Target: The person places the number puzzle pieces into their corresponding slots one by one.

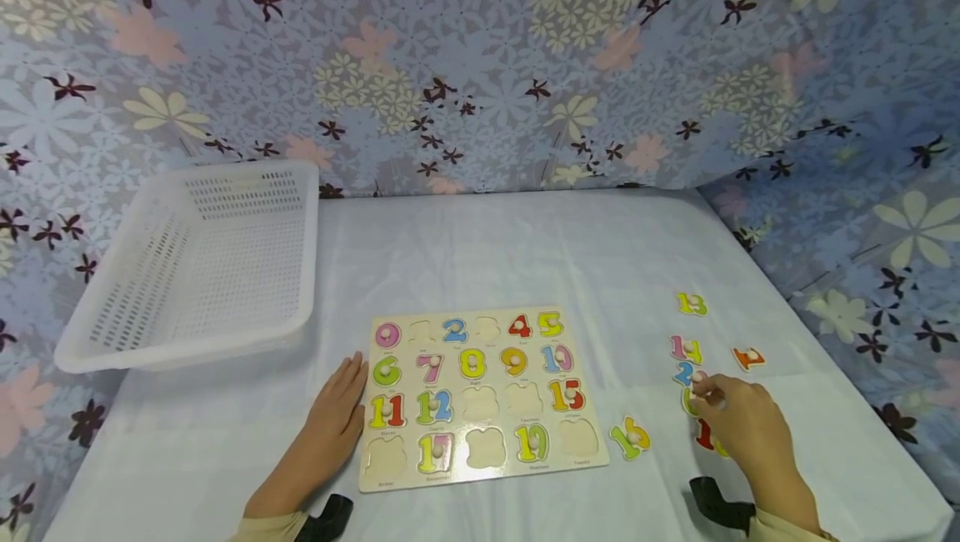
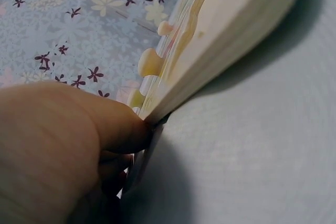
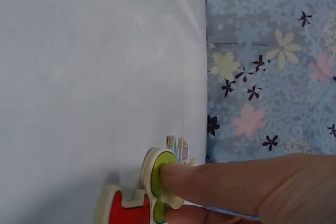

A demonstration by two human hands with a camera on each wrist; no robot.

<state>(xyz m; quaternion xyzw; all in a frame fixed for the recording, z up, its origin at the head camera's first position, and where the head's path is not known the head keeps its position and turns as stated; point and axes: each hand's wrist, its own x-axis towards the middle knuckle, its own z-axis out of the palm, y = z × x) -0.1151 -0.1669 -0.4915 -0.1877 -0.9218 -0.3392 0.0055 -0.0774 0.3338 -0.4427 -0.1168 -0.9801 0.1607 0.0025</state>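
Observation:
My left hand [image 1: 330, 417] lies along the left edge of a wooden number puzzle board [image 1: 487, 479], fingers fairly straight. The left wrist view shows its thumb [image 2: 123, 129] touching the board's edge [image 2: 231, 40]. Over at the right, my right hand [image 1: 742, 425] pinches a green number piece [image 3: 163, 163] with thumb and finger; its digit is partly covered. Right beside that piece lies a red-and-yellow one [image 1: 705, 435], partly under the hand. A blue-topped piece [image 1: 682, 373] and the 14 piece [image 1: 684, 348] are just beyond the fingers.
A white plastic basket [image 1: 300, 308] stands at the left rear. Loose on the white tablecloth are the 16 piece [image 1: 630, 439], the 13 piece [image 1: 692, 303] and an orange 1 piece [image 1: 748, 358]. Flowered cloth [image 1: 480, 108] rises behind the table.

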